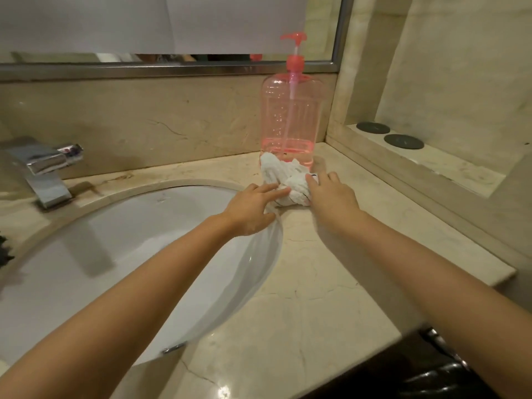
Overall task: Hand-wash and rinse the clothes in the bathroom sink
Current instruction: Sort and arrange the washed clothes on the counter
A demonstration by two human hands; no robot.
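White cloth (283,181), crumpled and twisted into a lump, lies between the two hands on the bench (316,283). The left hand (252,210) touches its near-left end with straight fingers, and the right hand (331,194) lies on its right side, fingers also rather straight. Neither grip is closed around it; both seem to be open and only resting on the fabric. I judge that the hands come from both sides in order to gather the lump and carry it to the sink (138,243), which is just beside it on the left. The long axis of the cloth runs from the pump bottle (289,116), which its far end touches, obliquely toward the person and to the right. The faucet (43,168) stands well apart, at the far left.
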